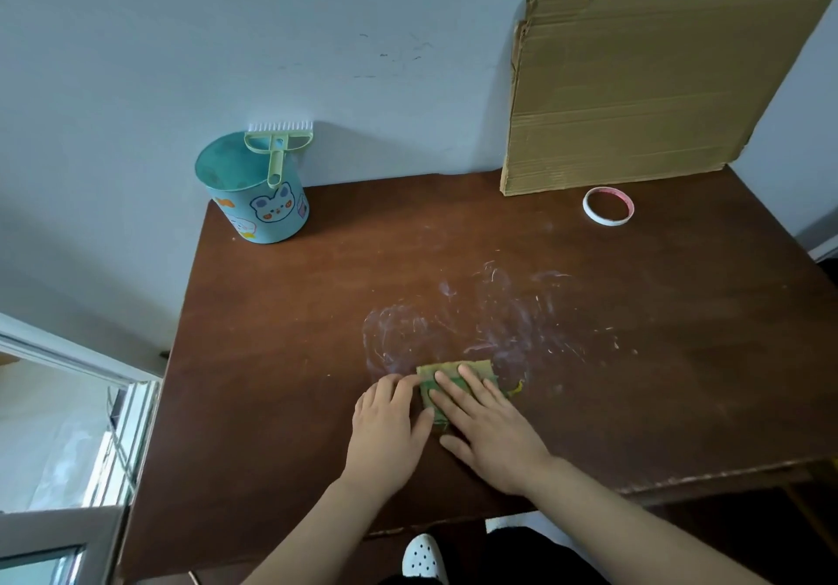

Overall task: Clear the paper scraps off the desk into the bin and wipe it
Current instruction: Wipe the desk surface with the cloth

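View from the head cam, looking down at a brown wooden surface [272, 357]. A folded green-yellow cloth [449, 367] lies near the front edge, about mid-width. The right grip [494, 430] presses flat on top of the cloth, fingers straight and spread, nothing curled round it. The left grip [390, 430] lies flat just left of the cloth w/ fingertips touching its left edge, also uncurled and holding nothing.

Just beyond the cloth, whitish smears [476, 312] spread across the wood. Far beyond the cloth and to its left stands a teal bin [258, 194] w/ a small green brush [276, 149] propped in it. Far beyond and to its right are a cardboard sheet [657, 85] leaning on the wall and a tape roll [605, 222].

No clear paper scraps show; a few pale flecks right of the cloth are too small to tell. Likely step: wiping. The next move prob. calls for pushing the cloth away from the front edge through the smears w/ steady downward pressure.
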`<control>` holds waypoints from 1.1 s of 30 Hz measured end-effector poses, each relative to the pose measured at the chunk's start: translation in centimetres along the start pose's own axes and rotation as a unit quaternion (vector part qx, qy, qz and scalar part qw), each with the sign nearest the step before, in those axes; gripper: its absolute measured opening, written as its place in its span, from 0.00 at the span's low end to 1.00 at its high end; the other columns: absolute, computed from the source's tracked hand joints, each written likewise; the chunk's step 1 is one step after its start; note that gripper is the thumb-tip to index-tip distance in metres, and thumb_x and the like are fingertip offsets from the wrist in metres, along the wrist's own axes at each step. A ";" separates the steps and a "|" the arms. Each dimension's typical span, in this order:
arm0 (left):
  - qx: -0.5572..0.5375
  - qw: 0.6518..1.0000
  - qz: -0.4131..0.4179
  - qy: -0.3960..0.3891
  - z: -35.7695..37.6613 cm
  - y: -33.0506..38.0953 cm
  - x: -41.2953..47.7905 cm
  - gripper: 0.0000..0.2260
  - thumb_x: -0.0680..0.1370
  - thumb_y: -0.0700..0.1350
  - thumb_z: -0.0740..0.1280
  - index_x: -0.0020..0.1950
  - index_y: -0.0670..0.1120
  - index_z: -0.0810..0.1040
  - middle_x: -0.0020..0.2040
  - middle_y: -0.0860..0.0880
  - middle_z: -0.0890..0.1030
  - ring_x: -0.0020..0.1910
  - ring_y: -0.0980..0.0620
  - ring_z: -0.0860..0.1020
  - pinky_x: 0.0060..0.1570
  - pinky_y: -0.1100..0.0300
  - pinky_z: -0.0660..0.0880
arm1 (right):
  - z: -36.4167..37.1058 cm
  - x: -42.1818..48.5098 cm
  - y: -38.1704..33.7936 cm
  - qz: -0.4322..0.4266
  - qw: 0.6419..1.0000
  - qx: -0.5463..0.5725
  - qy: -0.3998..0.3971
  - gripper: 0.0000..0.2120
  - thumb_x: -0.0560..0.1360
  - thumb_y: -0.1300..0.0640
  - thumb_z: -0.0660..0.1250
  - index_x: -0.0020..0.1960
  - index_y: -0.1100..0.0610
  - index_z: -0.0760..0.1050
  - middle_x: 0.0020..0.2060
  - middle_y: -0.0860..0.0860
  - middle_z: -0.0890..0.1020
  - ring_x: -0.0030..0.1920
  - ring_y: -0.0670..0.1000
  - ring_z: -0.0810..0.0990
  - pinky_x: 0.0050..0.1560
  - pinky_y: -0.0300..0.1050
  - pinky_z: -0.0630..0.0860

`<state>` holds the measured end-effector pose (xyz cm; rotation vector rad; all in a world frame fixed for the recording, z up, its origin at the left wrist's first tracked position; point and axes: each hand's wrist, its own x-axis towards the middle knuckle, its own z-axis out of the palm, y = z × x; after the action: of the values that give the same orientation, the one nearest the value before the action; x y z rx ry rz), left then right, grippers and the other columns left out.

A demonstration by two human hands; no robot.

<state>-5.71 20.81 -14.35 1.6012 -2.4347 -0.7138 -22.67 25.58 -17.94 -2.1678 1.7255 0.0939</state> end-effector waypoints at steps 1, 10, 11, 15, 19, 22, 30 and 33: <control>0.001 1.000 0.002 -0.001 0.0 0.1 -0.1 0.18 0.79 0.55 0.58 0.69 0.54 0.66 0.66 0.55 0.68 0.67 0.54 0.64 0.69 0.59 0.58 | -0.2 0.0 0.6 0.006 1.000 -0.005 -0.003 0.30 0.77 0.36 0.40 0.77 0.45 0.42 0.73 0.39 0.36 0.71 0.48 0.27 0.70 0.45 0.29; 0.008 1.000 -0.014 0.007 0.5 2.5 0.5 0.19 0.79 0.56 0.57 0.70 0.55 0.65 0.66 0.56 0.67 0.68 0.55 0.63 0.68 0.60 0.56 | -3.9 4.5 5.0 0.123 0.992 0.013 -0.004 0.29 0.80 0.40 0.43 0.77 0.50 0.42 0.77 0.47 0.41 0.75 0.54 0.35 0.74 0.53 0.40; 0.009 1.000 -0.015 0.005 0.8 2.9 0.7 0.19 0.79 0.56 0.57 0.69 0.55 0.65 0.66 0.55 0.67 0.68 0.55 0.63 0.68 0.60 0.56 | -3.6 3.7 4.4 0.108 0.994 0.024 -0.003 0.30 0.80 0.39 0.44 0.77 0.50 0.43 0.76 0.47 0.41 0.75 0.54 0.34 0.74 0.52 0.39; 0.017 1.000 -0.005 -0.004 1.9 4.9 1.4 0.18 0.79 0.56 0.57 0.68 0.54 0.66 0.67 0.55 0.67 0.68 0.54 0.63 0.67 0.61 0.56 | -2.0 -2.2 3.3 0.017 0.999 -0.025 0.017 0.29 0.78 0.39 0.46 0.76 0.50 0.56 0.76 0.46 0.53 0.76 0.55 0.48 0.73 0.52 0.46; 0.009 1.000 0.006 -0.016 2.9 7.2 2.1 0.19 0.79 0.56 0.57 0.69 0.54 0.65 0.67 0.54 0.66 0.68 0.54 0.62 0.68 0.60 0.55 | -2.7 -2.8 7.9 0.052 0.998 -0.022 0.010 0.29 0.79 0.38 0.45 0.77 0.47 0.49 0.76 0.43 0.47 0.76 0.52 0.40 0.72 0.49 0.39; 0.009 1.000 0.013 -0.025 3.3 8.5 2.3 0.19 0.79 0.55 0.57 0.70 0.54 0.65 0.67 0.54 0.66 0.69 0.54 0.61 0.69 0.59 0.54 | -4.0 -0.2 13.2 0.163 0.986 0.010 0.024 0.28 0.80 0.40 0.43 0.77 0.48 0.42 0.76 0.44 0.41 0.75 0.52 0.36 0.73 0.49 0.38; 0.012 0.999 0.008 -0.029 3.6 9.6 1.9 0.19 0.79 0.55 0.57 0.70 0.54 0.64 0.68 0.55 0.66 0.70 0.54 0.60 0.70 0.58 0.53 | -2.5 -3.6 14.4 0.218 0.974 0.030 0.052 0.30 0.78 0.37 0.41 0.76 0.47 0.39 0.75 0.44 0.38 0.74 0.53 0.33 0.72 0.50 0.35; 0.019 0.999 0.004 -0.033 3.9 9.7 1.5 0.19 0.79 0.56 0.57 0.70 0.55 0.64 0.67 0.55 0.65 0.69 0.54 0.60 0.69 0.59 0.53 | -0.8 -5.7 10.3 0.178 0.983 0.013 0.036 0.32 0.76 0.35 0.39 0.75 0.46 0.37 0.72 0.43 0.34 0.72 0.53 0.28 0.69 0.50 0.31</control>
<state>-15.80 23.82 -13.51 1.6065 -2.5142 -0.7338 -34.02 28.72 -18.09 -1.8425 2.1259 0.0842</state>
